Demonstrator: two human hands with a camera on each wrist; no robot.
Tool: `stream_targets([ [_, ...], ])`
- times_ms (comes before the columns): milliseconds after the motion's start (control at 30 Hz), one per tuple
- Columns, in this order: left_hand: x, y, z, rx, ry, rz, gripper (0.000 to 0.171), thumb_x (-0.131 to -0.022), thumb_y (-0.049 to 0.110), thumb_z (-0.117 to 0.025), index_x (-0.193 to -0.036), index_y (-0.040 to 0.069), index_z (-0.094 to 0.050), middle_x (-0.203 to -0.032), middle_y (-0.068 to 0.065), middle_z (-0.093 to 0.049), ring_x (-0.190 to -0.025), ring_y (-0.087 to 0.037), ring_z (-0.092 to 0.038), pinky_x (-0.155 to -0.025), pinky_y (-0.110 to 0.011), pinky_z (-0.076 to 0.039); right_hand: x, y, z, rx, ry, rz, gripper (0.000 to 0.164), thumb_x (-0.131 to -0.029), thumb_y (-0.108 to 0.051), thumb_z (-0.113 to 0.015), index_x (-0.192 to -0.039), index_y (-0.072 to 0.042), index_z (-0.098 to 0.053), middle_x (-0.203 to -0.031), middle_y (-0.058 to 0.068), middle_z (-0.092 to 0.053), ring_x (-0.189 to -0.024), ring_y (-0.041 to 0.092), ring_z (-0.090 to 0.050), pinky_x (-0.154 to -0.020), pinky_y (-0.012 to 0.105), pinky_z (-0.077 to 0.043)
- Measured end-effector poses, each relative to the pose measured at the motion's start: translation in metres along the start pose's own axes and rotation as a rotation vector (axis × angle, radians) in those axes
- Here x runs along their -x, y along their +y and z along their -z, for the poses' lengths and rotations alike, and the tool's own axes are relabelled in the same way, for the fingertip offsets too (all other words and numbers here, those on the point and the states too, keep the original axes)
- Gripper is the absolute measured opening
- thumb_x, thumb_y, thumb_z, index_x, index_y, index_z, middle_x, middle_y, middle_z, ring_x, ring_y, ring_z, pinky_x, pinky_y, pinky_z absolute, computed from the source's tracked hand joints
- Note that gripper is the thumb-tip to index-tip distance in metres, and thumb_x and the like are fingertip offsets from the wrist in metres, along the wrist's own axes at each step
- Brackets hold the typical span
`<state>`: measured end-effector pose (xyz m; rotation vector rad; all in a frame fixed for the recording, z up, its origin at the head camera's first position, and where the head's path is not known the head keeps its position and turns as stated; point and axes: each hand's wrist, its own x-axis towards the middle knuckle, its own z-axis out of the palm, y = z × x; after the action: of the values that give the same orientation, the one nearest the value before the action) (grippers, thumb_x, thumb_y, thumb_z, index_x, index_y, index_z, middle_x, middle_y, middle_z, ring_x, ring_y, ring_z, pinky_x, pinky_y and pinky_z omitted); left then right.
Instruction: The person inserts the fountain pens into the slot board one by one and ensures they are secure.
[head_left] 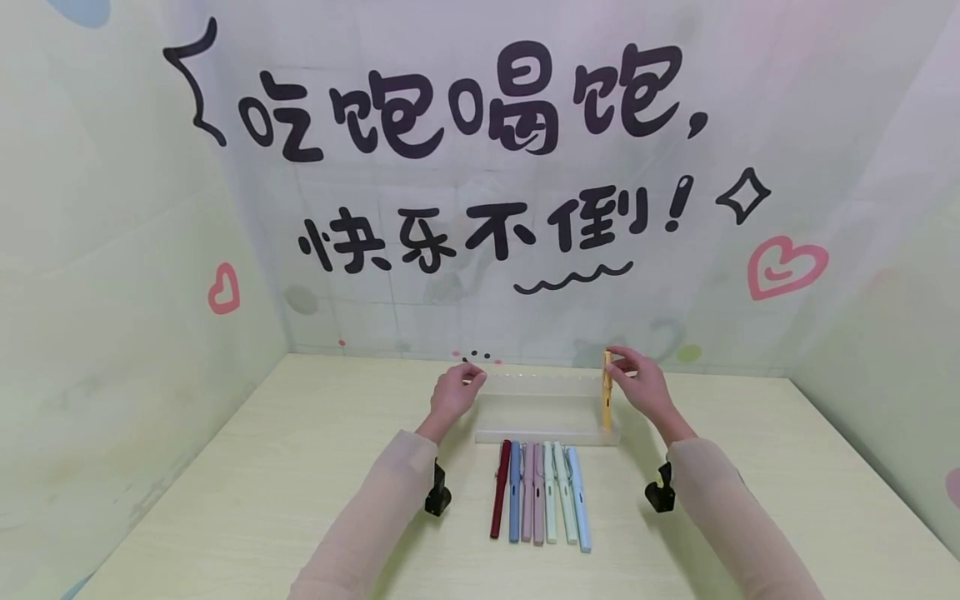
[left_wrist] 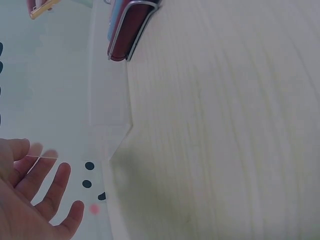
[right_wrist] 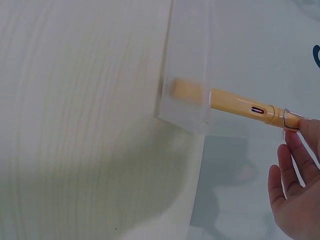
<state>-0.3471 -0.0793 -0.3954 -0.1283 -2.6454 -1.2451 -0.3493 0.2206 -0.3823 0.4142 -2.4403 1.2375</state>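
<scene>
A clear pen stand [head_left: 543, 437] with a notched top edge stands on the table, its front lip facing me. At its right end my right hand [head_left: 639, 385] pinches the cap end of a yellow-orange fountain pen [head_left: 607, 408], which stands upright. The pen's lower end is behind the frosted lip [right_wrist: 186, 60] in the right wrist view. At the stand's upper left corner, my left hand [head_left: 454, 392] holds the clear edge between thumb and fingers; the other fingers are spread in the left wrist view [left_wrist: 37, 195].
Several pens lie side by side before the stand: a dark red pen [head_left: 500, 490], a blue pen [head_left: 514, 492], mauve ones [head_left: 538, 496], pale green ones [head_left: 565, 492] and a light blue pen [head_left: 579, 500]. A printed backdrop [head_left: 480, 317] rises behind the table [head_left: 262, 483].
</scene>
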Motion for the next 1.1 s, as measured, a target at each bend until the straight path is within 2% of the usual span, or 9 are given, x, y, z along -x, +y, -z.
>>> stream_targets([
  [267, 0.0012, 0.0014, 0.0014, 0.001, 0.000, -0.001, 0.021, -0.089, 0.024, -0.053, -0.098, 0.008, -0.063, -0.097, -0.006, -0.062, -0.091, -0.022, -0.057, -0.071, -0.039, -0.047, 0.0004, -0.0024, 0.0005, 0.004, -0.005, 0.006, 0.032, -0.086, -0.007, -0.055, -0.117, 0.003, -0.052, -0.093, 0.022, -0.060, -0.083, 0.033, -0.056, -0.067, 0.043, -0.046],
  [633, 0.0010, 0.0020, 0.0010, 0.005, -0.001, 0.014, 0.020, -0.089, 0.024, -0.053, -0.098, 0.009, -0.063, -0.098, -0.006, -0.062, -0.092, -0.022, -0.057, -0.072, -0.040, -0.046, 0.0000, -0.0012, 0.0002, 0.005, 0.000, 0.000, 0.033, -0.086, -0.007, -0.055, -0.117, 0.003, -0.052, -0.093, 0.022, -0.061, -0.083, 0.033, -0.056, -0.065, 0.038, -0.046],
  [900, 0.0013, 0.0010, 0.0007, 0.002, 0.004, 0.011, 0.020, -0.089, 0.024, -0.053, -0.097, 0.009, -0.063, -0.098, -0.005, -0.062, -0.092, -0.022, -0.056, -0.072, -0.040, -0.046, 0.0018, -0.0011, 0.0022, 0.021, -0.015, -0.022, 0.036, -0.087, -0.011, -0.055, -0.120, 0.003, -0.050, -0.096, 0.023, -0.061, -0.086, 0.034, -0.056, -0.067, 0.041, -0.046],
  [1100, 0.0011, 0.0003, 0.0010, 0.007, 0.006, 0.005, 0.020, -0.088, 0.025, -0.053, -0.097, 0.009, -0.063, -0.097, -0.005, -0.063, -0.091, -0.022, -0.057, -0.072, -0.040, -0.046, 0.0020, 0.0006, 0.0016, 0.018, -0.016, -0.025, 0.036, -0.087, -0.012, -0.056, -0.120, 0.002, -0.050, -0.095, 0.022, -0.061, -0.085, 0.033, -0.057, -0.066, 0.037, -0.046],
])
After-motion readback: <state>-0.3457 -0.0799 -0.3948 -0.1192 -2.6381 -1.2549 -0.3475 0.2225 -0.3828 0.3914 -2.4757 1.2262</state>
